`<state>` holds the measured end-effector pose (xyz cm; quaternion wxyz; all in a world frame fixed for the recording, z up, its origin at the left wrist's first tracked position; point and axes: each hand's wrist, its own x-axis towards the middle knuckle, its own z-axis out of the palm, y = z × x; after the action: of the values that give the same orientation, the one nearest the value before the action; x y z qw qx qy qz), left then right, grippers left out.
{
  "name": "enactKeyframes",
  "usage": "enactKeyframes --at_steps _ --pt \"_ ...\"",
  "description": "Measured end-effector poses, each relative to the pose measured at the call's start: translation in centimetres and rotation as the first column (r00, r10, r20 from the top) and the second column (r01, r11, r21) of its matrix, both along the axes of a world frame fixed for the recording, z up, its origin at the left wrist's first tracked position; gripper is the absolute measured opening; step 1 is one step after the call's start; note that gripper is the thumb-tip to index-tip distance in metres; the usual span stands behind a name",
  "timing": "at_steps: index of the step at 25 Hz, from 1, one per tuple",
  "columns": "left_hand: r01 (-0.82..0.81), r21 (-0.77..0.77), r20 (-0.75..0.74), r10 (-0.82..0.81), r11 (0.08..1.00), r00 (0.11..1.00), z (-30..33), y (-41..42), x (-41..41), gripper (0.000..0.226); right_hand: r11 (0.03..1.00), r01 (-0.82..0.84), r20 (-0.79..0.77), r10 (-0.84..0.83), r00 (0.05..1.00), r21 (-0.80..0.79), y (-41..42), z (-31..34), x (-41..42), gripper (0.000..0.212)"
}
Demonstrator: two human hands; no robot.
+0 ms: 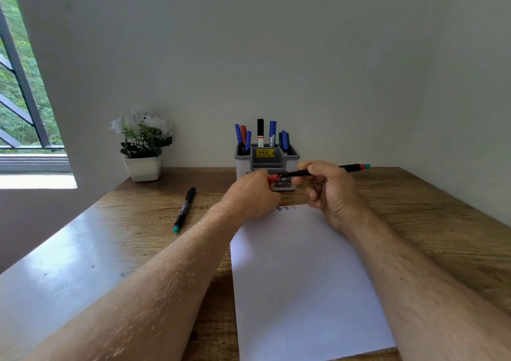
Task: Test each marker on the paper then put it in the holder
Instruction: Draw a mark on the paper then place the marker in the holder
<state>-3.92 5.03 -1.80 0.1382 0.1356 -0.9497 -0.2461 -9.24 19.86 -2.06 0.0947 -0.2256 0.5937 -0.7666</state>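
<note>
Where compartments stand filled, holder with upright markers.

Paper was white | holder grey, yellow label | tabletop brown woodgrain | held marker black, red cap

White-flowered potted plant on wooden desk, barred window left.

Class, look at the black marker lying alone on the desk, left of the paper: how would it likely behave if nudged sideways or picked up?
The black marker looks round and slim, so a sideways nudge would probably roll it on the smooth wooden desk. It looks stiff and probably light, easy to pinch.
</note>
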Motion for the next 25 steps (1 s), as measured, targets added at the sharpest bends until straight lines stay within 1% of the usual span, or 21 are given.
enactKeyframes --at_steps 3,5,7,8,10,13,14,16,18,20,21,22,24,25 --pt "0.01 -0.018 -0.013 -0.01 1.0 1.0 0.1 0.1 0.1 0.028 0.999 0.012 -0.011 -0.012 1.0 0.04 -0.1 -0.1 -0.1 0.02" --pt "0.046 -0.039 -0.027 -0.047 0.998 0.999 0.1 0.2 0.1 0.025 0.998 0.021 -0.018 -0.02 1.0 0.063 -0.2 -0.2 -0.1 0.017" --pt "0.085 -0.049 -0.047 -0.087 0.995 0.995 0.1 0.4 0.2 0.026 0.998 0.032 -0.022 -0.031 0.999 0.05 -0.3 -0.1 -0.1 0.011" --pt "0.108 -0.019 -0.07 -0.109 0.994 0.992 0.2 0.5 0.4 0.025 0.999 0.034 -0.025 -0.033 0.999 0.031 -0.3 -0.1 -0.2 0.01" --pt "0.156 0.126 -0.142 -0.138 0.98 0.98 0.5 0.6 0.7 0.023 0.999 0.043 -0.033 -0.043 0.999 0.001 -0.1 0.0 -0.3 0.01" --pt "0.203 0.367 -0.238 -0.12 0.908 0.964 0.8 0.3 1.0 0.013 0.998 0.058 -0.036 -0.059 0.998 -0.03 0.0 0.1 -0.5 0.004" --pt "0.211 0.429 -0.25 -0.109 0.879 0.962 0.9 0.2 1.0 0.016 0.997 0.054 -0.027 -0.055 0.998 -0.047 0.0 0.2 -0.5 0.003" --pt "0.217 0.487 -0.254 -0.101 0.846 0.962 1.0 -0.1 1.0 0.021 0.996 0.037 -0.002 -0.037 0.999 -0.08 0.0 0.2 -0.5 0.009" --pt "0.229 0.488 -0.261 -0.109 0.842 0.959 0.9 -0.2 0.9 0.022 0.997 0.0 0.02 0.002 1.0 -0.078 -0.1 0.2 -0.3 0.013" --pt "0.246 0.513 -0.295 -0.1 0.822 0.95 0.8 -0.1 0.7 0.017 0.997 -0.044 0.045 0.047 0.998 -0.07 -0.2 0.2 -0.1 0.027" --pt "0.251 0.564 -0.328 -0.065 0.787 0.942 0.8 -0.1 0.6 0.013 0.996 -0.05 0.06 0.054 0.997 -0.08 -0.2 0.2 -0.2 0.032" --pt "0.25 0.634 -0.359 -0.008 0.731 0.933 0.9 -0.2 0.6 0.011 0.995 -0.044 0.068 0.05 0.996 -0.09 -0.2 0.3 -0.1 0.031" --pt "0.266 0.767 -0.407 0.122 0.584 0.905 1.2 -0.7 0.6 0.016 0.997 -0.008 0.044 0.012 0.999 -0.075 -0.1 0.3 -0.3 0.018" --pt "0.292 0.816 -0.425 0.174 0.499 0.889 1.3 -1.0 0.6 0.018 0.999 0.019 0.009 -0.018 1.0 -0.04 -0.1 0.3 -0.2 0.012"
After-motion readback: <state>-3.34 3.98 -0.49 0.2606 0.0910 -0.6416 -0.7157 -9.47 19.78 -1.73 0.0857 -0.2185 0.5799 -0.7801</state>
